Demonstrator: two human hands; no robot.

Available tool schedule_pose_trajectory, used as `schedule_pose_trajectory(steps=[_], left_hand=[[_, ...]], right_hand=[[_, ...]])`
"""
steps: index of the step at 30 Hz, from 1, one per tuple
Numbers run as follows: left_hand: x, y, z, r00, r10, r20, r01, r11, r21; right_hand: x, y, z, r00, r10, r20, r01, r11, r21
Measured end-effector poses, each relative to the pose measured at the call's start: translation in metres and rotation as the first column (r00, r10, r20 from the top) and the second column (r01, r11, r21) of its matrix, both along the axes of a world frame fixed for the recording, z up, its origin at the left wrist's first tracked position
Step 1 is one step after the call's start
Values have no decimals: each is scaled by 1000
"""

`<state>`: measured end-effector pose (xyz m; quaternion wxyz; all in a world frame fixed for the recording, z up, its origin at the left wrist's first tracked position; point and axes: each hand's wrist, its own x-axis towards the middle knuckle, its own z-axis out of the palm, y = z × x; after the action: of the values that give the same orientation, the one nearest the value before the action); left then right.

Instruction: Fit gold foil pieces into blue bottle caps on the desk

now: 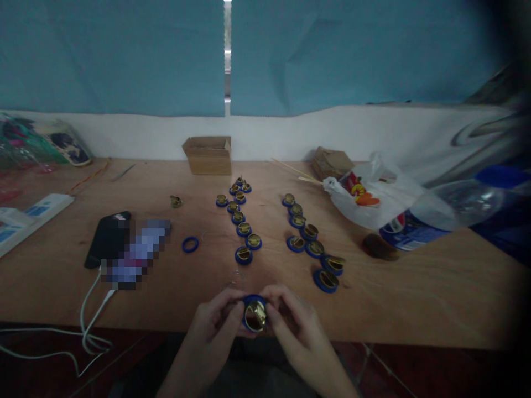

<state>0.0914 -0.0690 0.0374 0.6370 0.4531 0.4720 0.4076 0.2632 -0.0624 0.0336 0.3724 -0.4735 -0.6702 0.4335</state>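
Nearest, at the near edge of the wooden table (415, 304), two bare hands hold one gold-and-blue disc (254, 315) between them, its gold face up. The left hand (215, 323) has thumb and fingers closed on the disc's left edge; the right hand (294, 326) pinches its right edge in the same way.

Across the table from the left, a white power strip (37, 218) lies nearer than some clear plastic packaging (25, 143). Beside the strip are a black rectangular device (108, 237) and, touching or overlapping it, a pixelated phone (139, 251); white cables (85, 309) run from them over the near edge. Farther back sits a loose gold piece (176, 201), with an empty blue ring (189, 251) nearer and to its right.

An open cardboard box (209, 160) stands far, near the wall. Right of it, a middle row of gold-and-blue discs (244, 229) bunches at the far end and runs nearer; a right row of similar discs (309, 231) slants nearer and rightward.

Far right are thin sticks (290, 167), a brown package (332, 163) and a white plastic bag (379, 193). Against the bag lies a clear bottle (440, 213) with a blue cap and dark liquid in its base.
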Motion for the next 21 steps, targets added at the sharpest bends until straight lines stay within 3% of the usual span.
schedule_pose_trajectory(steps=[6, 9, 15, 21], left_hand=[[-2, 0, -4, 997, -79, 12, 79, 997, 24], [0, 1, -6, 996, -81, 46, 80, 996, 25], [8, 5, -2, 993, 45, 106, -40, 998, -49], [9, 5, 2, 981, 116, 153, -104, 991, -84]], right_hand=[[1, -2, 1, 992, 68, -102, -80, 989, -125], [-3, -1, -1, 976, 28, -214, -74, 975, -212], [-18, 4, 0, 922, -115, -369, -1, 954, -300], [-20, 2, 11, 886, -78, -457, -42, 968, -247]])
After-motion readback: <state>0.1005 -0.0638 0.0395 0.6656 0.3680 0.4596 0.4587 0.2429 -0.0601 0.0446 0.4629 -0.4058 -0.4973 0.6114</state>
